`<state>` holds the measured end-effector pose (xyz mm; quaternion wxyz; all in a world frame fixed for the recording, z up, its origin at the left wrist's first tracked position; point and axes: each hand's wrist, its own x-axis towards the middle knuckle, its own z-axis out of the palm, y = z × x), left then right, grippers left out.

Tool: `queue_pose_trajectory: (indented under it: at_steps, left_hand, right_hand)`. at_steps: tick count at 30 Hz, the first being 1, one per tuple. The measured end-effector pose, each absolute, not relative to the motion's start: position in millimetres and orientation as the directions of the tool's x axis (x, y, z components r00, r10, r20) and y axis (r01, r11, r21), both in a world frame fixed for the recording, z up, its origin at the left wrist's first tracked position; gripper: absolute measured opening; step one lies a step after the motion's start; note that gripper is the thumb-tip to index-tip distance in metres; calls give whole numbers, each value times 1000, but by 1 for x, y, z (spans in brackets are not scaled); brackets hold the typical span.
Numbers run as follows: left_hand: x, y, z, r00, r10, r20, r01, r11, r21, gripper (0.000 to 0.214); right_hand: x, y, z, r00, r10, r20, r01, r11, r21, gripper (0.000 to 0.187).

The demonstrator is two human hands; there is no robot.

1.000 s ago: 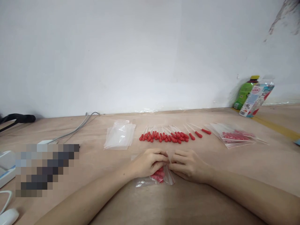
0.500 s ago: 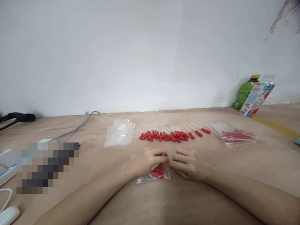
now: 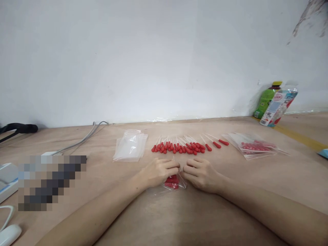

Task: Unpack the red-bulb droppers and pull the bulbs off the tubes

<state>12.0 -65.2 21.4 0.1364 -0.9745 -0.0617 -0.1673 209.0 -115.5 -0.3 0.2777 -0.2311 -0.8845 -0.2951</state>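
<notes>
Between my hands, near the middle of the table, lies a clear plastic bag (image 3: 182, 184) with several red-bulbed droppers (image 3: 172, 186) inside. My left hand (image 3: 164, 171) is closed over the bag, its fingers curled and covering part of the droppers. At the bag's right edge my right hand (image 3: 200, 174) pinches the plastic with bent fingers; the fingertips are partly hidden. Just beyond both hands, a row of loose droppers (image 3: 179, 147) lies with red bulbs toward me and thin pale stems toward the wall.
Flat clear bags (image 3: 130, 147) are stacked at left of the row. Filled bags (image 3: 256, 147) with red-bulbed droppers lie to the right. Two bottles (image 3: 268, 100) stand by the wall. Grey cables (image 3: 82, 139), a white power strip (image 3: 9, 179) and a white mouse (image 3: 10, 235) are at left.
Both hands and the filled bag have moved slightly away from me, toward the row, and the hands are a little closer together. The loose droppers keep their arrangement.
</notes>
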Motion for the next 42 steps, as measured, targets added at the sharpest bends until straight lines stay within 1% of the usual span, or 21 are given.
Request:
queue_pose_trajectory:
  at_steps: [3,6,9,12,14,15,18,19,21,24,27,29,31,34,38,42]
  left_hand:
    - [10,-64,22,940,65,334,150,-960,-236,28]
    - [4,-60,24,903,115,414,188,-972,-141,28]
    - [0,-55,28,856,178,485,231,-972,-51,29]
    - [0,-56,32,831,218,511,248,-969,8,26]
    - [0,-61,33,820,287,495,281,-956,88,25]
    - [-1,-65,32,814,337,472,310,-941,138,27]
    - [-8,-76,27,803,480,354,407,-875,263,44]
    - [-11,-79,25,797,514,316,436,-853,288,48]
    - [-17,-83,19,790,555,262,473,-822,317,52]
    - [-20,-84,14,786,561,261,472,-816,335,53]
    - [-19,-84,13,789,542,289,442,-828,346,53]
    - [-18,-83,12,784,545,298,439,-826,354,55]
    - [-18,-83,12,776,559,292,451,-816,362,56]
    - [-19,-83,11,766,586,263,481,-795,371,56]
    - [-19,-83,10,758,603,248,500,-782,373,55]
    - [-19,-82,10,747,605,275,489,-781,387,56]
  right_hand:
    - [210,-114,1,-762,254,596,559,723,406,30]
    - [215,-109,2,-756,274,595,570,722,392,24]
    - [221,-105,1,-744,320,587,578,749,324,20]
    - [225,-106,6,-733,406,546,578,795,184,14]
    - [226,-111,12,-704,497,508,601,797,53,11]
    - [227,-114,16,-683,548,483,615,788,-26,12]
    - [224,-118,21,-581,693,428,655,709,-259,17]
    - [222,-117,20,-542,722,430,658,683,-317,20]
    - [216,-113,14,-472,755,455,657,645,-390,22]
    - [207,-109,3,-429,780,455,668,613,-422,14]
    - [204,-110,1,-445,803,396,688,590,-422,10]
    - [205,-112,3,-469,807,358,687,589,-427,14]
    - [206,-112,7,-496,808,320,681,590,-435,24]
    - [205,-111,10,-519,808,281,650,586,-484,35]
    - [201,-111,13,-478,823,307,597,561,-574,41]
    - [197,-114,12,-444,826,346,611,562,-557,38]
